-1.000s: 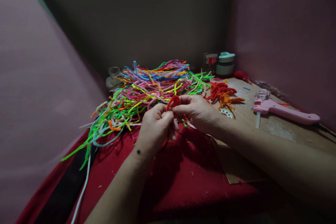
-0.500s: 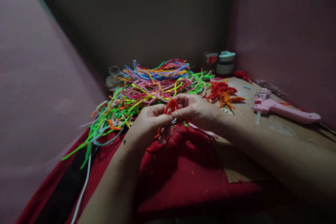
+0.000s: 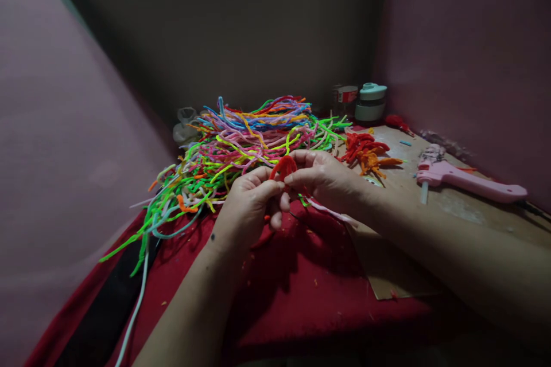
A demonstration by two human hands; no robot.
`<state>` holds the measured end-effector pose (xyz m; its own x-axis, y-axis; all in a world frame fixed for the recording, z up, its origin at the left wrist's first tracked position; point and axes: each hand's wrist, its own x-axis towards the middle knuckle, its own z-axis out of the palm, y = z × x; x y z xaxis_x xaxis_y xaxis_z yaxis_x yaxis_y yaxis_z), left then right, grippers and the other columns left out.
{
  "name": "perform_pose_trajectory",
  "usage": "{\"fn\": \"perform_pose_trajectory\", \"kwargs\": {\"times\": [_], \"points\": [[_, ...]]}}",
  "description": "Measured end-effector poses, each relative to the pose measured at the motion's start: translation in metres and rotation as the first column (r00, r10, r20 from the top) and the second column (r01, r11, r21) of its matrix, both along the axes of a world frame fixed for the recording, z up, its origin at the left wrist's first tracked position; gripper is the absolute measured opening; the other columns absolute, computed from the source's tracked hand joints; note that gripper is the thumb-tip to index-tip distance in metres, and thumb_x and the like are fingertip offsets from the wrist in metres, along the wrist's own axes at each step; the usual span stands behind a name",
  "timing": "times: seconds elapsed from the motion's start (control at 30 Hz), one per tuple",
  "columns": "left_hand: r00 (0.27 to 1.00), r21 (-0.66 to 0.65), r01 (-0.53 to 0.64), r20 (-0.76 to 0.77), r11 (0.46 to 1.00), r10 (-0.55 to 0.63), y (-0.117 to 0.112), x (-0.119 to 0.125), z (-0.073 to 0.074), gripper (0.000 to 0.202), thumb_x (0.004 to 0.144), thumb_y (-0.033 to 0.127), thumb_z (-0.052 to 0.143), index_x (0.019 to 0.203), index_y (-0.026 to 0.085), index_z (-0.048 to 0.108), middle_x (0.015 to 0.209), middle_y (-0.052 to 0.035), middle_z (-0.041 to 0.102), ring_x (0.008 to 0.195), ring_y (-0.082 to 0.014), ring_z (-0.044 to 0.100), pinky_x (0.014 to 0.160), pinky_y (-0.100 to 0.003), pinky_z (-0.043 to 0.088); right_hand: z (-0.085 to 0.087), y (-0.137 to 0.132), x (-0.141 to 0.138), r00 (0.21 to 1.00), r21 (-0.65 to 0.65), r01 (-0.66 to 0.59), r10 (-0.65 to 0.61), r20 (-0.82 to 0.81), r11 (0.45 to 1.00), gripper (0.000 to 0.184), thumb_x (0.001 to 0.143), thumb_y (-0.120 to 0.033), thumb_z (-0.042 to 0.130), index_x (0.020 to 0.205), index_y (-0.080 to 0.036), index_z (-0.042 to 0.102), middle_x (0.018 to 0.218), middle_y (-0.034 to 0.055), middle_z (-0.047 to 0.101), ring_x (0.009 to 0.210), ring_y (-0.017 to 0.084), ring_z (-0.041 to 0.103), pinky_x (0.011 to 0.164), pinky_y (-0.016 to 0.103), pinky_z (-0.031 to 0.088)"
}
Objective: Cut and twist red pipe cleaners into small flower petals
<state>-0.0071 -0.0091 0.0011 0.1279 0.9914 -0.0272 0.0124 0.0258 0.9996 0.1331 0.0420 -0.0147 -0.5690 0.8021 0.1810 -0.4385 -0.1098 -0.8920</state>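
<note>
My left hand (image 3: 249, 203) and my right hand (image 3: 325, 178) meet over the red cloth (image 3: 301, 292), both pinching a red pipe cleaner (image 3: 283, 166) bent into a small loop between them. Its tail hangs below my left fingers. Just beyond my hands lies a big heap of pipe cleaners (image 3: 241, 149) in green, pink, blue, yellow and orange. To the right of the heap sits a small cluster of bent red and orange pipe-cleaner pieces (image 3: 365, 152).
A pink glue gun (image 3: 469, 180) lies on the cardboard sheet (image 3: 430, 212) at the right. Tape rolls and a small lidded jar (image 3: 370, 104) stand by the back wall. A clear plastic item (image 3: 185, 125) sits at the heap's left. Walls close in on three sides.
My hands stayed together on the red pipe cleaner, dipping slightly and coming back up while turning the loop. Nothing else has moved.
</note>
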Motion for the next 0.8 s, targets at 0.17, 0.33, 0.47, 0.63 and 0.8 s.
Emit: {"fn": "perform_pose_trajectory", "kwargs": {"times": [0.17,0.33,0.47,0.63,0.8], "points": [[0.999,-0.028,0.035,-0.03,0.999,-0.036,-0.002,0.002,0.004,0.003,0.076,0.018,0.051,0.078,0.015,0.052,0.05,0.0033,0.057,0.027,-0.0053,0.042,0.03,-0.014,0.026,-0.001,-0.001,-0.001,0.999,0.051,-0.002,0.004,-0.039,0.999,0.011,0.066,-0.017,0.067,0.076,-0.014,0.063,0.069,-0.0009,0.061,0.059,0.008,0.053,0.059,0.022,0.041],[0.994,-0.037,0.067,-0.086,0.997,-0.07,-0.003,0.004,0.004,0.003,0.077,0.018,0.05,0.078,0.015,0.051,0.05,0.0036,0.056,0.029,-0.0048,0.042,0.03,-0.014,0.027,-0.005,-0.002,-0.003,0.998,0.056,0.02,-0.016,-0.064,0.998,0.018,0.07,-0.03,0.068,0.071,-0.013,0.063,0.065,0.0002,0.062,0.057,0.008,0.054,0.056,0.022,0.041],[0.99,0.014,0.066,-0.127,0.998,-0.064,-0.004,0.005,0.004,0.012,0.08,0.028,0.054,0.08,0.016,0.05,0.052,0.0045,0.055,0.031,-0.0036,0.042,0.032,-0.014,0.028,-0.004,0.001,-0.003,0.994,-0.029,0.083,-0.085,-0.069,0.996,0.015,0.067,-0.025,0.068,0.064,-0.013,0.061,0.059,-0.0006,0.059,0.051,0.007,0.05,0.05,0.021,0.038],[0.994,0.207,-0.009,-0.107,0.978,0.031,-0.007,0.002,0.011,0.028,0.077,0.031,0.062,0.099,0.019,0.051,0.068,0.0015,0.063,0.047,-0.0075,0.055,0.046,-0.018,0.044,0.0,0.009,0.0,0.982,-0.121,0.151,-0.163,-0.095,0.981,0.014,0.066,-0.019,0.065,0.057,-0.013,0.057,0.048,-0.0034,0.05,0.042,0.006,0.041,0.042,0.022,0.031],[0.999,0.256,0.031,-0.048,0.966,-0.019,-0.01,-0.001,0.017,0.024,0.068,0.018,0.071,0.09,0.017,0.063,0.077,-0.0013,0.065,0.064,-0.0119,0.063,0.062,-0.023,0.053,0.001,0.01,0.001,0.987,-0.134,0.11,-0.124,-0.098,0.985,0.014,0.065,-0.018,0.064,0.055,-0.013,0.054,0.047,-0.0048,0.046,0.043,0.006,0.038,0.043,0.022,0.029]]}}
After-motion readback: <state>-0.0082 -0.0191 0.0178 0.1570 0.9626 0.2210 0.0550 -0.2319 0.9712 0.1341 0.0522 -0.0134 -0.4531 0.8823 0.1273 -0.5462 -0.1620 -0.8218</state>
